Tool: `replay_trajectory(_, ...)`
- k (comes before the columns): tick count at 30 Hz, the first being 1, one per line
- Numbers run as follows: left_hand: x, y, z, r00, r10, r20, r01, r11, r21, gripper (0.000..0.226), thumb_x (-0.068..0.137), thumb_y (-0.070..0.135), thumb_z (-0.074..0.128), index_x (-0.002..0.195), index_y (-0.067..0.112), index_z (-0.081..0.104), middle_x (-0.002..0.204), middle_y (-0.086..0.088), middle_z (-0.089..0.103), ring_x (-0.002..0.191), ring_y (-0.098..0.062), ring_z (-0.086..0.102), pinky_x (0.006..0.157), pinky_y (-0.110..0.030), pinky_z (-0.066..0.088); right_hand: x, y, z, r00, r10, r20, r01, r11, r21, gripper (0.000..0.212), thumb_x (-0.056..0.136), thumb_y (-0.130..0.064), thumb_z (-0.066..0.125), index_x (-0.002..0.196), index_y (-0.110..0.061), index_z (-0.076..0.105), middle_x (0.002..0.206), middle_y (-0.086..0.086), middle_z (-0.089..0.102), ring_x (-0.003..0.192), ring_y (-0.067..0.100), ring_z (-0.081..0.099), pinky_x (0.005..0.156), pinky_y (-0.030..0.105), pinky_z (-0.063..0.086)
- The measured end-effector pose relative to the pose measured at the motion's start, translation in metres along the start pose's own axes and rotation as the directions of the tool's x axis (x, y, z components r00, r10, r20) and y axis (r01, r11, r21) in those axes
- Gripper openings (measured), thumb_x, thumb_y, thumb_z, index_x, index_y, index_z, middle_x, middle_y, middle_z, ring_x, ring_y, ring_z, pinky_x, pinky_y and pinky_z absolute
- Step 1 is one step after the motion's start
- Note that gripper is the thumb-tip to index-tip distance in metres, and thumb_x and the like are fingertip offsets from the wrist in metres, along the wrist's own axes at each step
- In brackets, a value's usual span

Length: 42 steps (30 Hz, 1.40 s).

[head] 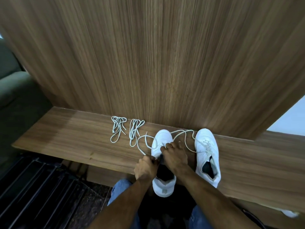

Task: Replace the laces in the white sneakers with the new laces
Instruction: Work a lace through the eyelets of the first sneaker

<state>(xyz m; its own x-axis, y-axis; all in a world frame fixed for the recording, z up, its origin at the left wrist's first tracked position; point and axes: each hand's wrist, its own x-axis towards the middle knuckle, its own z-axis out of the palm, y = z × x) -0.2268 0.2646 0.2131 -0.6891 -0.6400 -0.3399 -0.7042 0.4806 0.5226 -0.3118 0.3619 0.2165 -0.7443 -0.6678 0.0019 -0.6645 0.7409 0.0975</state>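
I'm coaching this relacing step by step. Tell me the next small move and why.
Probably pull the old lace out of another eyelet row of the left sneaker. Its ends already trail loose, the right hand pinches at the eyelets, and the left hand steadies the shoe.

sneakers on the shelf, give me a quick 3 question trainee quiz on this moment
1. True or false: both hands are at the left sneaker.
2. How many bundled laces lie left of the sneakers? A) one B) two C) four
3. Fill in: the right sneaker is still ____ with its lace.

Key:
1. True. The left hand grips near the shoe's opening; the right hand has its fingers at the eyelets, where a loose lace trails out.
2. B, two.
3. Threaded.
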Motion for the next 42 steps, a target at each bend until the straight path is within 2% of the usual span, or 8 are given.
replay_trajectory(5,0.001,-0.001,0.000,1.000,-0.006,0.002,0.006,1.000,-0.031,0.045,0.081,0.059,0.055,0.106,0.024,0.068,0.113,-0.010,0.067,0.110,-0.034,0.059,0.088,-0.037,0.049,0.007,0.018,-0.023,0.970,0.228,-0.089,-0.186,0.923,0.336,0.015,0.083,-0.024,0.053,0.089,-0.019,0.066,0.093,0.004,0.067,0.092,0.030,0.062,0.093,0.044,0.045)
replay_trajectory(11,-0.002,0.002,-0.001,1.000,-0.014,-0.014,0.013,0.999,-0.043,0.045,0.086,0.054,0.056,0.110,0.017,0.066,0.119,-0.014,0.064,0.115,-0.035,0.057,0.092,-0.037,0.045,0.014,0.076,-0.053,0.681,0.732,-0.007,-0.435,0.411,0.801,0.010,0.087,-0.023,0.055,0.085,-0.019,0.064,0.085,0.004,0.068,0.085,0.029,0.062,0.070,0.032,0.044)
replay_trajectory(14,-0.002,0.002,-0.001,1.000,-0.024,0.000,0.024,0.999,-0.046,0.042,0.086,0.051,0.055,0.111,0.019,0.066,0.120,-0.013,0.063,0.115,-0.035,0.057,0.092,-0.036,0.045,0.017,0.095,-0.053,0.735,0.678,0.020,-0.449,0.464,0.764,0.010,0.084,-0.026,0.056,0.084,-0.023,0.065,0.090,0.004,0.070,0.092,0.031,0.064,0.080,0.039,0.052)
replay_trajectory(18,-0.001,0.002,0.000,1.000,-0.018,0.000,0.018,0.999,-0.034,0.041,0.083,0.054,0.056,0.109,0.025,0.068,0.117,-0.010,0.066,0.113,-0.033,0.059,0.091,-0.035,0.047,0.000,0.070,-0.033,0.902,0.431,0.014,-0.379,0.776,0.503,0.033,0.082,-0.042,0.059,0.107,-0.021,0.065,0.115,0.005,0.059,0.111,0.029,0.056,0.086,0.038,0.050)
replay_trajectory(24,0.001,0.001,-0.002,0.999,-0.028,0.017,0.028,0.999,-0.039,0.041,0.078,0.057,0.057,0.106,0.030,0.069,0.112,-0.006,0.068,0.109,-0.031,0.061,0.088,-0.034,0.048,-0.029,0.003,-0.001,0.969,0.215,0.123,-0.246,0.893,0.376,0.034,0.088,-0.046,0.051,0.109,-0.021,0.059,0.108,0.006,0.068,0.101,0.031,0.063,0.076,0.035,0.048)
replay_trajectory(33,0.044,-0.025,0.023,0.984,-0.104,0.147,0.165,0.849,-0.503,0.019,0.053,0.042,0.070,0.062,0.026,0.072,0.056,-0.008,0.066,0.053,-0.021,0.060,0.071,-0.057,0.056,-0.028,0.026,0.017,0.811,0.486,0.326,-0.542,0.412,0.732,0.024,0.081,-0.018,0.060,0.102,-0.020,0.073,0.103,0.005,0.072,0.100,0.028,0.065,0.081,0.035,0.050)
replay_trajectory(38,0.016,0.014,0.005,0.978,0.204,-0.043,-0.203,0.979,0.015,0.045,0.082,0.017,0.053,0.123,0.035,0.055,0.121,-0.002,0.056,0.108,-0.030,0.058,0.086,-0.038,0.047,-0.029,0.026,0.019,0.824,0.475,0.308,-0.527,0.446,0.723,0.020,0.083,-0.018,0.057,0.097,-0.018,0.072,0.101,0.008,0.071,0.100,0.029,0.064,0.077,0.034,0.047)
replay_trajectory(42,0.023,0.026,0.017,0.846,0.533,0.007,-0.476,0.750,0.459,0.044,0.090,0.022,0.044,0.131,0.035,0.043,0.133,0.004,0.041,0.124,-0.021,0.040,0.097,-0.037,0.036,-0.030,0.024,0.014,0.841,0.466,0.274,-0.511,0.520,0.685,0.020,0.086,-0.025,0.054,0.095,-0.016,0.070,0.100,0.009,0.071,0.100,0.031,0.063,0.076,0.033,0.046)
